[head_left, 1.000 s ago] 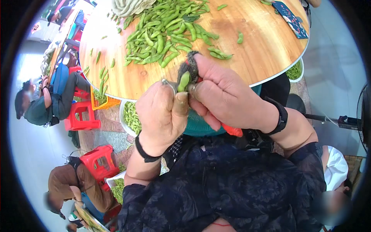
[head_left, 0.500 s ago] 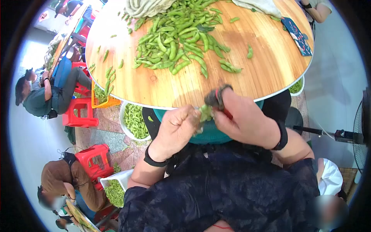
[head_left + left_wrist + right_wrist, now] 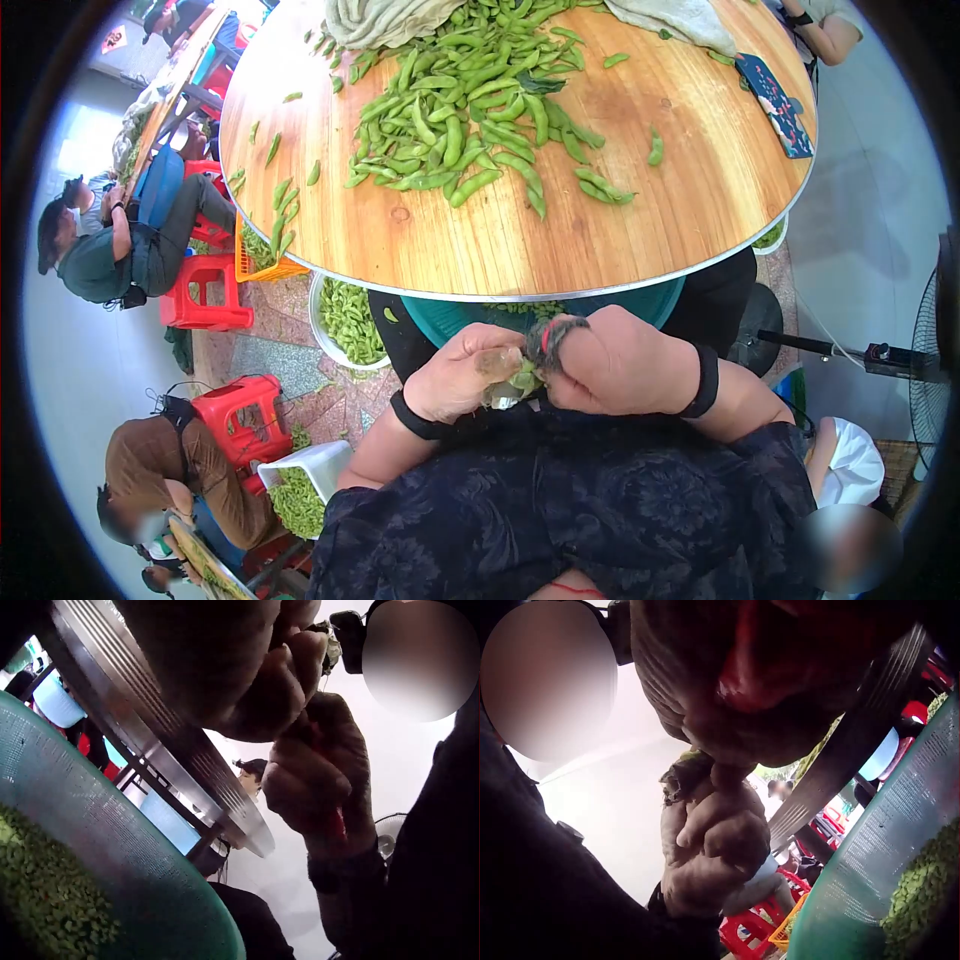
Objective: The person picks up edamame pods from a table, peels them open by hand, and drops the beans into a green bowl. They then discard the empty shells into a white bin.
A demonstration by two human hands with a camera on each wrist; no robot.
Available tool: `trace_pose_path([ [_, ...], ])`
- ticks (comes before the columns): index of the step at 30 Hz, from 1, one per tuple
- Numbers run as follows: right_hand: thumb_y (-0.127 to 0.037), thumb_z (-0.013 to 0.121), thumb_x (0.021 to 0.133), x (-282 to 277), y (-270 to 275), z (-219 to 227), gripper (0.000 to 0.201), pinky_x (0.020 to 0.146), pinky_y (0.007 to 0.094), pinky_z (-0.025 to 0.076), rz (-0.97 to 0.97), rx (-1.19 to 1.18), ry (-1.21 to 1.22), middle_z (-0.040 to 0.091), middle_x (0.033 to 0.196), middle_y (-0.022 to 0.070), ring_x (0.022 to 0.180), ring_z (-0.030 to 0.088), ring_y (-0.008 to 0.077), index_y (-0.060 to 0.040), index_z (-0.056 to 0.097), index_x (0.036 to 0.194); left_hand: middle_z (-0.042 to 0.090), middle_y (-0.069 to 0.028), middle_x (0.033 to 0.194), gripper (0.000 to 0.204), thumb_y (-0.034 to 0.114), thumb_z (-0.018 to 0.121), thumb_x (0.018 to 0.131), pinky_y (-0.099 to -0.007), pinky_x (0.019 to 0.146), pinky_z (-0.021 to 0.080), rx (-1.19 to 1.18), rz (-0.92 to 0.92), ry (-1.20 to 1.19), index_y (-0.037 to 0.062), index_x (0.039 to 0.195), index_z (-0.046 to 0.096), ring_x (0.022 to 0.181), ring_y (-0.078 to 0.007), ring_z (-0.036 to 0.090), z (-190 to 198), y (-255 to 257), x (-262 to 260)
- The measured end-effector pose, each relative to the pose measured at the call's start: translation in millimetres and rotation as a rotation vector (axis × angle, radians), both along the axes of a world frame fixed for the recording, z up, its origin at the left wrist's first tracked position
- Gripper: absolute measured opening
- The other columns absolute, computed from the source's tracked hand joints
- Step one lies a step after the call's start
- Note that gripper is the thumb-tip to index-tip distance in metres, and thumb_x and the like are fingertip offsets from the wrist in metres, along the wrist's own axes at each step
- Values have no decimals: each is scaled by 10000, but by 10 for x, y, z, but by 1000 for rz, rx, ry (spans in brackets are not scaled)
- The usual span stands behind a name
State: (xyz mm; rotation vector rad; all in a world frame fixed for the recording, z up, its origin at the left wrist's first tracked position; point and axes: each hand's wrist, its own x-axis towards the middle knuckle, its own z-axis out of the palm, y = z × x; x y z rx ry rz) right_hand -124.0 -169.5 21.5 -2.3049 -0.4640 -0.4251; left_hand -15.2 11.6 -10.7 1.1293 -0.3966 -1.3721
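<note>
Wooden tabletop [image 3: 420, 240] overlaps a teal basin [image 3: 440, 318] (beans [image 3: 924, 889] inside); left hand [image 3: 458, 374] and right hand [image 3: 630, 365] pinch a pod [image 3: 524, 379].

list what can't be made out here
Held edamame pod, head view: mostly hidden by the left hand and right hand.
Red object in the right hand, left wrist view: the hand covers most, kind unclear.
Teal mesh basket, left wrist view: cut off by the left and bottom edges.
Edamame pile, head view: cut off by the top edge.
</note>
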Motion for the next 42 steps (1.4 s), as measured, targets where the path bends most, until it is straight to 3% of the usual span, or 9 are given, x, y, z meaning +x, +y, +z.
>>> trace_pose_path([
  [7,-78,617,750,-19,-2,-83,169,473,386,477,10,201,158,540,604,134,527,579,335,-20,485,838,612,-39,756,359,319,515,905,-232,574,410,-62,-82,231,-22,867,623,639,-97,531,-84,-6,-3],
  [13,-69,612,760,-80,45,-112,187,518,396,499,-187,-34,247,552,691,164,607,595,360,-8,468,861,496,17,609,284,163,468,953,-240,506,365,-108,-165,-265,19,717,533,566,-57,435,-16,36,96],
  [17,-88,616,785,-146,24,67,197,544,396,505,-251,-100,319,554,736,187,647,597,370,-6,455,863,461,33,607,337,223,444,991,-239,512,370,-46,-149,-474,25,729,522,567,-49,417,-4,-3,72],
  [21,-132,628,808,-147,79,64,225,541,414,485,-145,99,340,552,710,186,642,587,379,-12,444,855,509,25,669,358,326,423,1005,-227,543,394,-94,-196,-268,28,860,558,603,-54,449,-23,-4,-13],
  [28,-111,605,794,-69,66,66,218,527,450,443,-62,210,417,522,636,203,629,568,396,-4,419,834,540,-3,689,340,295,403,1010,-251,573,429,-171,-226,-390,29,862,556,619,-87,501,59,13,-79],
  [30,-97,602,783,-45,111,9,207,522,438,452,-94,163,371,522,635,192,609,567,389,-7,423,834,559,-32,689,308,259,419,1002,-259,570,437,-150,-179,-650,28,855,558,613,-104,522,16,32,-69],
  [36,-63,575,777,-86,21,-9,152,504,376,494,-162,-230,263,522,700,139,575,582,332,-14,451,850,605,-61,723,184,159,499,965,-239,566,434,326,180,-626,9,911,592,634,-84,538,163,605,54],
  [38,-59,563,785,-119,-68,84,135,502,362,501,-129,-392,365,521,725,128,584,591,314,-14,461,860,623,-80,763,149,130,531,943,-259,606,458,384,426,-835,0,972,598,690,-99,567,-54,905,298],
  [42,-92,548,818,139,-528,256,98,523,414,493,-511,-412,115,560,768,133,632,599,339,-29,499,874,629,-149,779,233,108,560,901,-342,634,476,686,530,-1706,-2,1106,577,706,-244,620,-343,1547,776],
])
